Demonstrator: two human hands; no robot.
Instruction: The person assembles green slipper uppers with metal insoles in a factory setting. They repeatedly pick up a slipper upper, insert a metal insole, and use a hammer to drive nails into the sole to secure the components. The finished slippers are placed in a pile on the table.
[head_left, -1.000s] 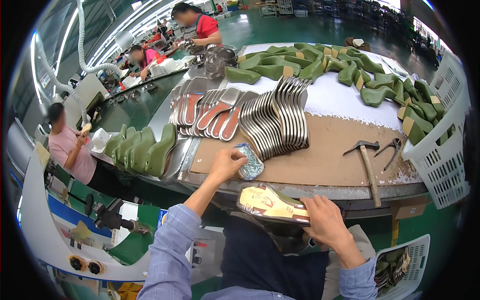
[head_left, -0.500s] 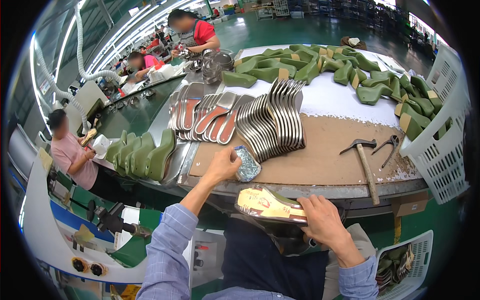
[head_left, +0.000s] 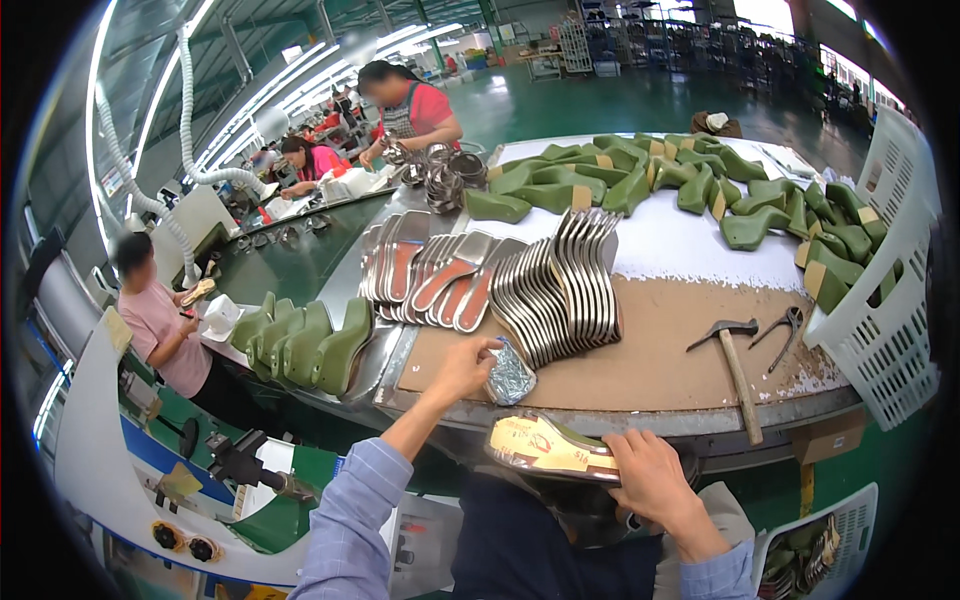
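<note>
My right hand point(head_left: 655, 480) grips the heel end of a green shoe last point(head_left: 566, 431), which lies on its side in front of the table edge. A yellowish insole point(head_left: 535, 443) with markings covers the last's underside, facing me. At the table's front edge, my left hand point(head_left: 466, 368) is closed in a pinch at the upper left rim of a small crumpled silvery packet point(head_left: 512, 377). What the fingertips hold there is too small to make out. Just behind the packet stands a tight row of shiny metal-edged sole-shaped plates point(head_left: 560, 290).
A hammer point(head_left: 738, 370) and pincers point(head_left: 782, 335) lie right on the brown board point(head_left: 660, 370). Green lasts point(head_left: 625, 190) heap at the back, beside a white basket point(head_left: 880, 320). More lasts point(head_left: 305, 345) stand left. A machine point(head_left: 230, 450) is lower left; a co-worker point(head_left: 160, 320) stands beyond.
The whole view has shifted, so the table and both hands sit lower and further right. My left hand stays pinched at the packet, and my right hand keeps its grip on the shoe last.
</note>
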